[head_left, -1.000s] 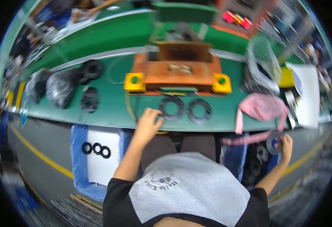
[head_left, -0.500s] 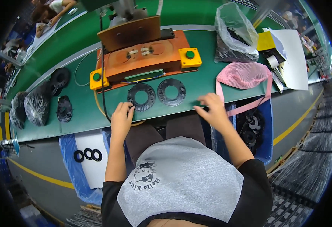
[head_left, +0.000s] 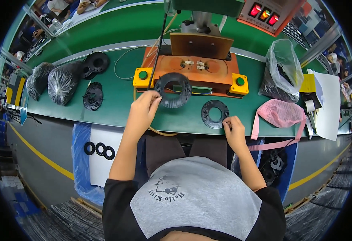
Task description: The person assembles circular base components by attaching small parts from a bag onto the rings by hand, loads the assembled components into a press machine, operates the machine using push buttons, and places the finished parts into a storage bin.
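Note:
My left hand (head_left: pixel 144 107) pinches the left edge of a black plastic ring (head_left: pixel 164 102), lifted in front of the orange press fixture (head_left: pixel 164 66). At the bench's front edge, my right hand (head_left: pixel 234 127) has thumb and fingers closed on the rim of a second black ring plate (head_left: pixel 208 119), which seems to rest on the green bench. Behind the lifted ring, the fixture carries small pale pieces and a brown plate above it. Yellow boxes with green buttons flank it, the left button box (head_left: pixel 137 83) and the right button box (head_left: pixel 245 89).
Black parts and filled plastic bags (head_left: pixel 62 86) lie at the bench's left. On the right are an open clear bag (head_left: pixel 278 76) of small black pieces and a pink mesh pouch (head_left: pixel 281 114). Below the bench stand a blue-lined bin (head_left: pixel 82 160) and another bin of black parts (head_left: pixel 290 164).
My left hand has raised its ring off the bench toward the fixture. My right hand, formerly open beside the other ring, now grips its rim. The view has shifted.

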Demonstrator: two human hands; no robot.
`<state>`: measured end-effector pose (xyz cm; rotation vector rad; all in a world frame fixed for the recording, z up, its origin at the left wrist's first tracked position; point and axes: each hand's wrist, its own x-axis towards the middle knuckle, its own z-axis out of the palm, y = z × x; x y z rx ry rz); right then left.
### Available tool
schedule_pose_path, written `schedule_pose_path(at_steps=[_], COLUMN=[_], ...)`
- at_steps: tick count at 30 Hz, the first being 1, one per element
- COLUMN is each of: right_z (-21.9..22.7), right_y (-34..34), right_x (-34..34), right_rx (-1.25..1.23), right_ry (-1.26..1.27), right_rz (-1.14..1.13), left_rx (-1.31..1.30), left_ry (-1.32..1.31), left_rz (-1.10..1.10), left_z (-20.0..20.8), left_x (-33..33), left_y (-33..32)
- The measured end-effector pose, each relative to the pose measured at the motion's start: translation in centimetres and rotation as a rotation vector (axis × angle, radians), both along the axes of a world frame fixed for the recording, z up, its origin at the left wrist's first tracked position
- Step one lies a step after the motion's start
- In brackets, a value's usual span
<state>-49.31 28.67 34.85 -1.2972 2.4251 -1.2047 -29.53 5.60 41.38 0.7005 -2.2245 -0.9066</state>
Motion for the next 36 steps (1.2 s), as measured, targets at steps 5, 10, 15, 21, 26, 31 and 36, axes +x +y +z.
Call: schedule_pose_path(at_steps=[5,10,15,21,26,31,36], right_z=[4.3,8.6,8.5,7.4,7.2,7.4,6.9], right_y=[0.7,-3.1,-8.3,-10.8,-11.2,-11.6,-9.7], right_x=[-1.3,-4.7,-8.1,-8.3,-7.8,-7.5,-7.4], right_rx=[-0.070,-0.079,-0.069,-0.060,-0.084,-0.068,-0.205], right_ry=[-0.007,0.024,0.015,0.101,0.143,0.160,0.293], right_rz=[0.100,0.133,0.141,0.116,0.053,0.054,-0.089], left_rx=[-0.110,-0.223,-0.243,-0.301,-0.296,-0.215,-0.284], left_ry=[0.015,-0.040,-0.087,-0.195,-0.268,-0.242,0.011], left_rz=[-0.001,0.047,0.087,0.127,0.134,0.125,0.257], left_z=[0.2,-0.3,-0.5,0.0,-0.3,1.3,-1.4], left_x=[-3.6,-5.6,-6.7,-7.0,-7.1,-6.5,-2.7], left_y=[-2.9,-4.6,-5.4,-5.8,-5.9,-5.2,-7.1])
